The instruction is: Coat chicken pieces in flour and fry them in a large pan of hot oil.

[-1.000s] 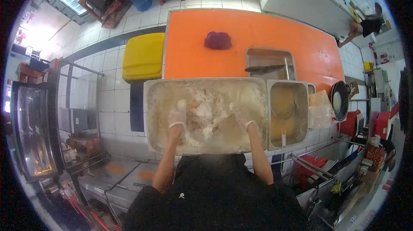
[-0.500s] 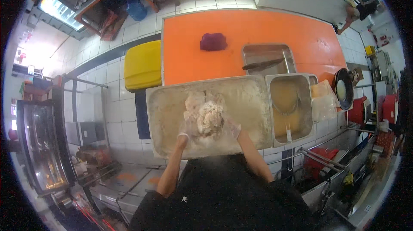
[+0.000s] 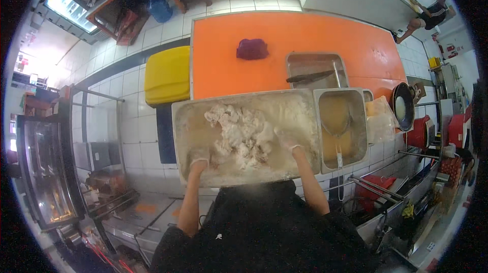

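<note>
A long metal tray (image 3: 179, 136) in front of me holds pale flour. Across its middle lies a loose heap of flour-coated pieces (image 3: 244, 133), which look like raw chicken. My left hand (image 3: 199, 155), in a thin clear glove, is low at the tray's left side, apart from the heap; its fingers are blurred against the flour but hold nothing visible. To the right of the heap, my gloved right hand (image 3: 287, 139) is open, fingers stretched toward the pieces, with nothing in its grasp.
To the right stands a metal pan (image 3: 362, 147) of cloudy liquid with a wire strainer (image 3: 336, 130) in it. Behind, an orange table (image 3: 218, 75) bears a purple cloth (image 3: 252, 49) and a shallow tray (image 3: 317, 58). A yellow bin (image 3: 166, 76) stands left; a person (image 3: 432, 15) is far right.
My hands have moved apart, the left one leftward and the right one rightward. The coated pieces, bunched between them before, now lie spread over the flour.
</note>
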`<state>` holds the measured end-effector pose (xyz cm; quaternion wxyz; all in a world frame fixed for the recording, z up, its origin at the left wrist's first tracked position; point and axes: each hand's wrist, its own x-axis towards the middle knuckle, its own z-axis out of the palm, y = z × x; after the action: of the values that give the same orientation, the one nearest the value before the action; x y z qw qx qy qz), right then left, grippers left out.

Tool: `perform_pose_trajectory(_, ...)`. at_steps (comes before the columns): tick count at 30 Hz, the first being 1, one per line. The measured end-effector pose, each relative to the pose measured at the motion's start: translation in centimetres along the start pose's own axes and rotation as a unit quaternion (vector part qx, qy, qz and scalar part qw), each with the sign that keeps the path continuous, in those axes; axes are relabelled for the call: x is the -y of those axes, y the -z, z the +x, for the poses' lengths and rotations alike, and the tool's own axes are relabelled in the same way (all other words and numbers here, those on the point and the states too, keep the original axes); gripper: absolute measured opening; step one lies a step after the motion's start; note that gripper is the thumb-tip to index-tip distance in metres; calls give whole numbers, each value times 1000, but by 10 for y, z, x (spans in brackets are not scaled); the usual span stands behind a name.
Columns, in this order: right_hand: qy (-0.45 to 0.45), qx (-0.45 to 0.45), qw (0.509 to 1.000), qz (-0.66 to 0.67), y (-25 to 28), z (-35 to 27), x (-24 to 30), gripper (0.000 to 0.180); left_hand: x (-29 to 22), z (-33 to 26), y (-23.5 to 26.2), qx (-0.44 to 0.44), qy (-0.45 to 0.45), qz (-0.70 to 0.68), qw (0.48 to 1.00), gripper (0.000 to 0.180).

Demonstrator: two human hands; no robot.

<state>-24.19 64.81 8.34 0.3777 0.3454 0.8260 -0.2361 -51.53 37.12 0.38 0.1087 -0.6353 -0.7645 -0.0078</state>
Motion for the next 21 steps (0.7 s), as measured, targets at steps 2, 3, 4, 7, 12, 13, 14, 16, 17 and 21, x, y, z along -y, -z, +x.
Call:
perform_pose_trajectory(2,-26,-73,815,574,-53,13,-12,53,-48,55,71,263,209,-305,891,24)
perform_pose_trajectory(3,18,-91,809,581,-68,14,-4,52,-63,69,81,261,211,-304,891,24)
perform_pose_trajectory(4,63,-92,837,536,-69,16,11,51,-68,83,89,368,247,-332,833,42)
perform_pose_trajectory(7,147,-95,859,481,-60,9,33,48,-87,103,111,400,359,-454,711,62)
perform_pose_trajectory(12,206,-159,860,439,-23,-27,31,44,-79,102,86,300,454,-567,619,52)
perform_pose_trajectory(13,213,-177,864,420,-17,-32,32,44,-71,87,48,121,325,-484,803,50)
perform_pose_trajectory(14,217,-195,870,397,-11,-33,35,43,-63,75,29,-70,168,-359,915,52)
perform_pose_trajectory(16,202,-225,881,364,-7,-26,30,42,-44,89,35,-40,268,-480,835,50)
perform_pose_trajectory(17,201,-226,881,364,-7,-17,26,42,-37,101,41,-11,362,-583,727,48)
perform_pose_trajectory(21,132,-382,890,213,6,48,4,41,-6,124,32,-112,520,-632,564,42)
